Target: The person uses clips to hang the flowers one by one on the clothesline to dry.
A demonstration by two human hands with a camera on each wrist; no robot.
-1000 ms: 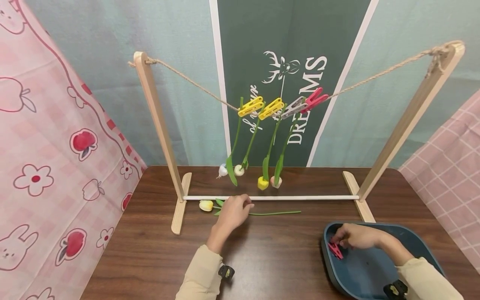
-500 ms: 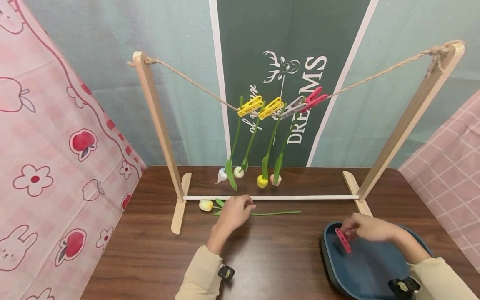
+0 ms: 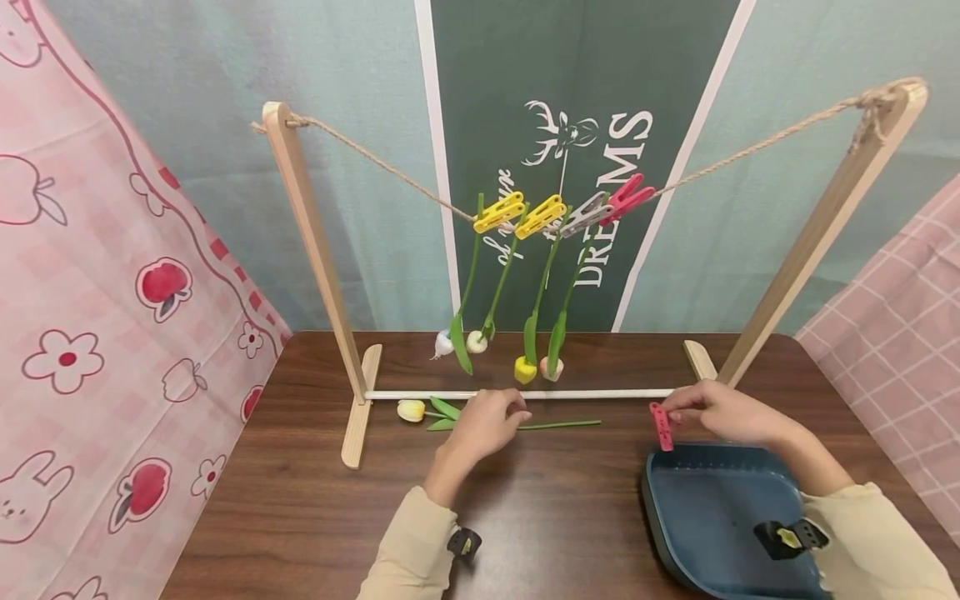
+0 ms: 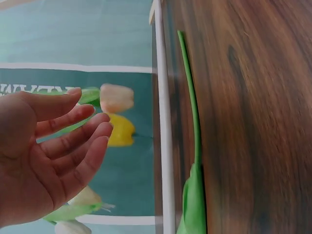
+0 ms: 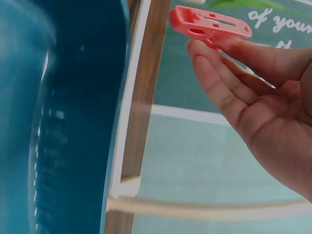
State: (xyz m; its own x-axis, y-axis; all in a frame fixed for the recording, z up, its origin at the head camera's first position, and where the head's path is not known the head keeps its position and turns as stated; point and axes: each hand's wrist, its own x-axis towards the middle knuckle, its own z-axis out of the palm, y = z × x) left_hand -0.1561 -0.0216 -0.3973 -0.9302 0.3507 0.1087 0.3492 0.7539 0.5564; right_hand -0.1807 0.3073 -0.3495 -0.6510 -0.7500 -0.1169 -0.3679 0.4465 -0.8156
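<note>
Between the thumb and fingertips of my right hand (image 3: 727, 412) is a pink clothespin (image 3: 661, 426), held above the far left rim of a blue basin (image 3: 654, 508). The right wrist view shows the same clothespin (image 5: 212, 22) pinched at one end. My left hand (image 3: 483, 421) hovers over a white-and-yellow tulip (image 3: 411, 410) lying on the table, covering part of its stem. In the left wrist view, the fingers of the left hand (image 4: 63, 151) are loosely bent with nothing between them, apart from the green stem (image 4: 192, 97).
A wooden frame (image 3: 311, 242) carries a sagging rope (image 3: 390, 171). Two yellow clothespins (image 3: 498, 212), a grey clothespin (image 3: 587, 215) and a pink one (image 3: 627, 200) sit on it, with several tulips (image 3: 525, 369) hanging heads down. A white rod (image 3: 600, 394) joins the frame's feet.
My right hand has picked the pink clothespin out of the basin and lifted it forward past the rim. My left hand has shifted slightly right along the tulip stem.
</note>
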